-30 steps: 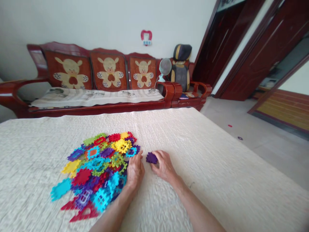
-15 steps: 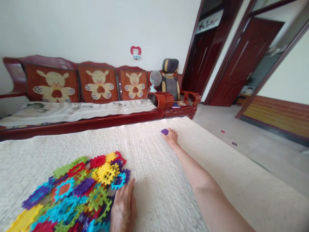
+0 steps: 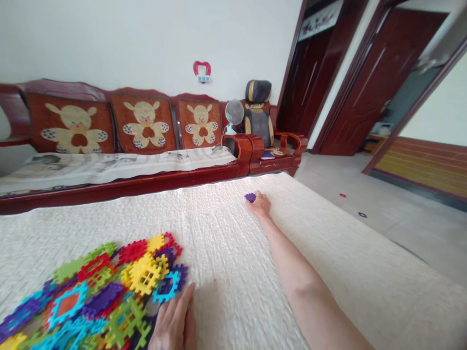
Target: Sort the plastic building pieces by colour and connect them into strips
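On cream cloth (image 3: pixel 233 301), the right hand (image 3: pixel 260 204) pinched a purple plastic square (image 3: pixel 250 197). The empty, straight-fingered left hand (image 3: pixel 175 320) lay beside multicoloured tiles (image 3: pixel 143 275).

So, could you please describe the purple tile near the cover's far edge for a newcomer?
Start at the wooden sofa, then the cream cover before it. Near the cover's far edge, find the toothed purple tile in the right hand's grip. It is the cover's only tile apart from the multicoloured pile.
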### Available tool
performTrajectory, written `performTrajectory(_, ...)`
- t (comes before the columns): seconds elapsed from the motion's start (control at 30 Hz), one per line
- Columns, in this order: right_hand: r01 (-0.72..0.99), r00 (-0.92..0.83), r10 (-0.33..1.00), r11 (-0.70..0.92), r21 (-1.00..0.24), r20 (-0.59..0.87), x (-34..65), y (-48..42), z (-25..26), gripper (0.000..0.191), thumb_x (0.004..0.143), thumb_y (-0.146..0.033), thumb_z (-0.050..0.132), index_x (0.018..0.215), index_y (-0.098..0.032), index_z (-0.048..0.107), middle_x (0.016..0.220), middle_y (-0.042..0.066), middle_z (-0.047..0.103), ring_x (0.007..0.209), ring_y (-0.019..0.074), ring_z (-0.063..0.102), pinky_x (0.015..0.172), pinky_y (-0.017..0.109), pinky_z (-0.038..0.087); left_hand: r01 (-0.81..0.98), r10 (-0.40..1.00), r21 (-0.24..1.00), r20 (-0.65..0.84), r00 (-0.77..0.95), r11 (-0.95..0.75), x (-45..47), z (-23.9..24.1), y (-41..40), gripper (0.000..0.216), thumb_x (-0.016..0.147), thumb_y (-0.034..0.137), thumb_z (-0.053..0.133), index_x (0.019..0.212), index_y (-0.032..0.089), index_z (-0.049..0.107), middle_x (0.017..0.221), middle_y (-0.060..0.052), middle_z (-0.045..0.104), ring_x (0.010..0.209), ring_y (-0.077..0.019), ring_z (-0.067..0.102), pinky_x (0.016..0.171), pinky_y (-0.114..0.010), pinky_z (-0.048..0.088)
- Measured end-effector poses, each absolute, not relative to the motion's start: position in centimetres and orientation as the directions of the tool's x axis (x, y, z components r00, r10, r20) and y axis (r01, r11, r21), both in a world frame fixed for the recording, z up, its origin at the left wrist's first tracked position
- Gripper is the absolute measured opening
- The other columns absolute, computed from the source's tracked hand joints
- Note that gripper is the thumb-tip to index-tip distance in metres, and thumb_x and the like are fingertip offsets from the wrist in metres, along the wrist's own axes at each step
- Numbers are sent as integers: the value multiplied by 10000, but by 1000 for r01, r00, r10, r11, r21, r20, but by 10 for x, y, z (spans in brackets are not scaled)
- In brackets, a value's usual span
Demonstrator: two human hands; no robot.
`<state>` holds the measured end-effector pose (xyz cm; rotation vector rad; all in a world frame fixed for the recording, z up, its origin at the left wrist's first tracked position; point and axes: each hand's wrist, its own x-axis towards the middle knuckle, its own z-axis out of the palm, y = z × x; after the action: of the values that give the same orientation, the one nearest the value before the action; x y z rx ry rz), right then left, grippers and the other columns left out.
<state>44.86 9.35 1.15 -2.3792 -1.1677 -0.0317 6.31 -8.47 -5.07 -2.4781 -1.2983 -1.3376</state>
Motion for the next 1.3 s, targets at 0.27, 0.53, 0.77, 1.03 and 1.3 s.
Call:
performTrajectory(0.27,822,527,808,-407,-397,264,432,104,18,551,849,-406,610,1357,-201,548,1233,124,658,1168,279,592,986,373,409,701,675,345,690,262,-624,70,-47,-91,426,953,160,466,1364,244,545,1113,-64,728,1016,-199,689,882,-334,557)
performTrajectory(0.53,809,560,785,-448,-380,265,420,113,15,530,859,-442,611,1321,-185,570,1223,148,638,1159,296,588,976,399,416,698,597,206,708,377,-685,62,-34,-85,533,908,152,507,1427,268,487,1096,-48,747,982,-191,725,809,-296,614)
performTrajectory(0.77,797,572,788,-470,-379,227,422,113,14,579,844,-471,616,1333,-171,544,1258,160,609,1213,325,546,1016,436,392,686,611,255,713,343,-682,65,-32,-87,611,896,152,506,1479,322,452,1093,-33,754,967,-203,734,790,-318,634)
performTrajectory(1.03,786,594,768,-491,-376,239,431,119,12,527,893,-403,585,1364,-174,521,1271,162,601,1199,316,557,989,424,413,687,595,221,713,370,-692,63,-33,-85,663,907,163,503,1539,309,366,1081,-36,752,957,-202,734,777,-318,643)
performTrajectory(1.3,764,631,724,-518,-384,279,454,125,10,484,903,-356,565,1328,-126,537,1241,178,605,1157,295,565,969,375,424,687,593,206,704,391,-697,61,-32,-85,627,905,150,497,1514,265,406,1113,-55,742,989,-207,729,797,-327,639)
